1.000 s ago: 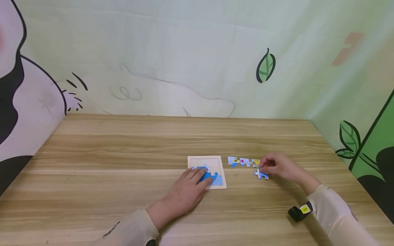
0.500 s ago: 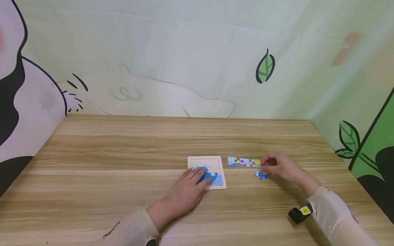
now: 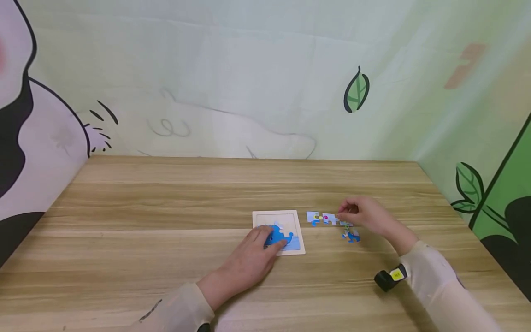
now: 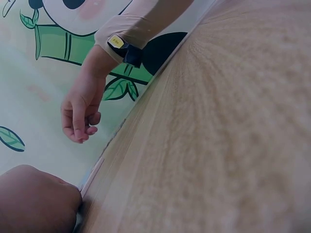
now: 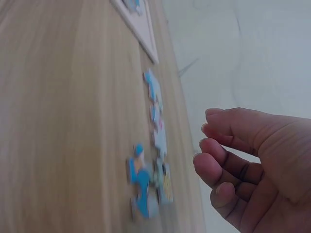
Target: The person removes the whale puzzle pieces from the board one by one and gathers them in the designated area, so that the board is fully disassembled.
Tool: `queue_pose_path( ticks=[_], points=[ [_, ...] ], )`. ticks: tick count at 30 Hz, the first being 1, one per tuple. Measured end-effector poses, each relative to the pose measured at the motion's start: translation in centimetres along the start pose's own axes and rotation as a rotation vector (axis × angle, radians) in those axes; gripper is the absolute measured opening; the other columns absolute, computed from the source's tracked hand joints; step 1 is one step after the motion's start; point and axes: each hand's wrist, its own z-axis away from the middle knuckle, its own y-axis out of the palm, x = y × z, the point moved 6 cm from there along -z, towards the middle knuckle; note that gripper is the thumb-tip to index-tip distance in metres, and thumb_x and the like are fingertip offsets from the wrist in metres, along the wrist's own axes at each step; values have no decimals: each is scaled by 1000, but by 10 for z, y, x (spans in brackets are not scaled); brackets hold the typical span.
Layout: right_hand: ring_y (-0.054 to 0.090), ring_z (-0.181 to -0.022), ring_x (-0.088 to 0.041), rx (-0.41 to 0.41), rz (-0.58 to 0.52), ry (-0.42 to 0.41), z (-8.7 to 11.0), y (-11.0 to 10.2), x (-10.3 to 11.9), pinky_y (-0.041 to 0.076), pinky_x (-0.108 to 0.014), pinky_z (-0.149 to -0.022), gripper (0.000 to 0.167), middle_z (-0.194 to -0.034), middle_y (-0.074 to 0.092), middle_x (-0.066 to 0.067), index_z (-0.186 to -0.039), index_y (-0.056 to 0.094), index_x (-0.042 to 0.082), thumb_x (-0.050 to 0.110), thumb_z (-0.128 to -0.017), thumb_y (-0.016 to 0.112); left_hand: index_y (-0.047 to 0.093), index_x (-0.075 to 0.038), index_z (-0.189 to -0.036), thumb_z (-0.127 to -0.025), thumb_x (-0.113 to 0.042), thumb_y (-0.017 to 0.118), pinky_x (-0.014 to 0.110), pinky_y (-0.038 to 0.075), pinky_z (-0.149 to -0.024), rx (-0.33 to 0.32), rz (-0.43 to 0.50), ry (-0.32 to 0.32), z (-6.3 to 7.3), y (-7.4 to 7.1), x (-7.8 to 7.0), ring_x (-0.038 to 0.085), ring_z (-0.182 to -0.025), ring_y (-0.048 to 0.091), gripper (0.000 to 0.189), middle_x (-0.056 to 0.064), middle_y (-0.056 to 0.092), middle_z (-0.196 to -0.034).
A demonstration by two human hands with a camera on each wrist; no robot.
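Observation:
My left hand (image 3: 249, 260) rests on the lower left of a pale square puzzle tray (image 3: 300, 235), fingers bent over it and thumb along the bottom part. Beside them, blue puzzle pieces (image 3: 271, 238) form part of a picture. My right hand (image 3: 365, 216) hovers over the right end of a row of loose puzzle pieces (image 3: 329, 219), covering much of the end one. Below that end lie joined blue and white pieces (image 3: 352, 237). In the right wrist view, the thumb and loosely curled fingers (image 5: 209, 167) stand apart with nothing between them, beside the joined pieces (image 5: 143, 191).
A wood-grain table (image 3: 166, 193) carries everything. Behind it hangs a pale green printed backdrop (image 3: 249, 83) with leaves and a panda. Black cameras (image 3: 387, 279) sit at the wrists. The tray's upper part is bare board.
My right hand has moved left and slightly away from the joined pieces, over the sun piece, leaving the joined ones uncovered. My left fingers have drawn back a little, showing more blue picture.

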Motion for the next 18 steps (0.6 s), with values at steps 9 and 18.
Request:
queue_pose_path(
  ticks=[9, 18],
  points=[
    [50, -68, -8, 12, -46, -49, -17, 15, 21, 43, -18, -59, 8, -79, 63, -3, -90, 68, 4, 12, -88, 66, 66, -21, -122, -91, -22, 62, 43, 47, -102, -20, -46, 8, 0, -1, 0, 29, -111, 57, 31, 14, 59, -113],
    [49, -65, -8, 52, -84, -77, -32, 43, 42, 42, -18, -56, 7, -76, 61, 0, -90, 68, 8, 15, -88, 68, 62, -22, -127, -98, -26, 51, 44, 45, -106, 138, -93, -29, -1, -1, -2, 35, -122, 56, 31, 19, 60, -128]
  ],
)
